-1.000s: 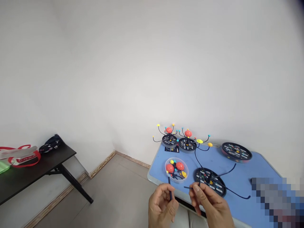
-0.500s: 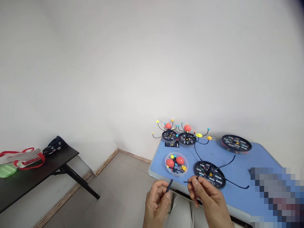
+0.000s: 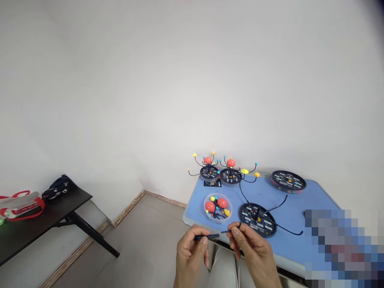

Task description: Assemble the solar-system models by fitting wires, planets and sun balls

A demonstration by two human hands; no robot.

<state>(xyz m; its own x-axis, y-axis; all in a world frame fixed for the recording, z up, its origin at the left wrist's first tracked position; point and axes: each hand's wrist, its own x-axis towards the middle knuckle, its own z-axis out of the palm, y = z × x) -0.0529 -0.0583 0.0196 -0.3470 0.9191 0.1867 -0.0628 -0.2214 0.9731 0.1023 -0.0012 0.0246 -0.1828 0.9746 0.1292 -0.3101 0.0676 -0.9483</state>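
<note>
My left hand (image 3: 193, 250) pinches a short black rod (image 3: 213, 236), which lies nearly level and points right. Facing it, my right hand (image 3: 247, 244) grips a thinner black piece (image 3: 225, 231), its tip close to the rod's end; a small gap seems to remain between them. Both hands are above the near edge of the blue table (image 3: 294, 244). Just beyond the right hand lies a round black base (image 3: 261, 228) with a centre post and several curved black arms. A clear round tub (image 3: 218, 218) beyond the left hand holds red, yellow and blue balls and black pieces.
Two solar system models (image 3: 209, 173) with coloured balls stand at the table's back left. Another round black base (image 3: 288, 181) lies at the back right. A blurred-out patch (image 3: 342, 244) covers the right side. A dark table (image 3: 45, 218) with bags is at far left.
The rod in my left hand has turned from steeply upright to nearly level. My hands have come closer together, bringing the two black pieces almost end to end. The view has shifted slightly.
</note>
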